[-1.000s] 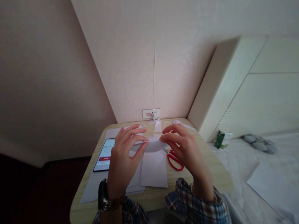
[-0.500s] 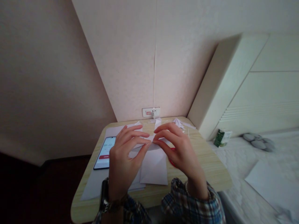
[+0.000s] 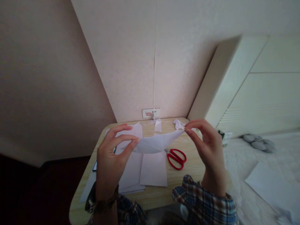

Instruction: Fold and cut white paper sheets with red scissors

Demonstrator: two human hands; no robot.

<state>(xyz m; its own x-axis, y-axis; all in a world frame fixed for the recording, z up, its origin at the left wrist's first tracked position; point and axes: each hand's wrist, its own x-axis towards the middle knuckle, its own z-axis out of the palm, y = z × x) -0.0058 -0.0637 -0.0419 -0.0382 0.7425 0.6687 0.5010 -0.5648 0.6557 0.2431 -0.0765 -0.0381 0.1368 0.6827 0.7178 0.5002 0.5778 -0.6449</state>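
A creased white sheet of paper (image 3: 154, 143) is stretched in the air between my two hands, above the small table. Its left part is pinched between thumb and fingers of my left hand (image 3: 114, 150). At the sheet's right tip, my right hand (image 3: 203, 147) pinches with thumb and forefinger. Below it lie a white paper piece (image 3: 153, 172) and, beside that, a stack of larger sheets (image 3: 131, 175). Scissors with red handles (image 3: 177, 158) rest on the table just right of the paper.
The wooden table (image 3: 150, 200) stands against the wall under a socket (image 3: 151, 112). A folded paper shape (image 3: 178, 124) and a paper scrap (image 3: 158, 126) lie at its back. My left hand mostly hides a phone (image 3: 94, 166). On the bed at right are a green-white box (image 3: 225, 137) and paper (image 3: 272, 184).
My hands have moved apart, the right one farther to the right, and the paper between them is now spread wide. The scissors have come into full view.
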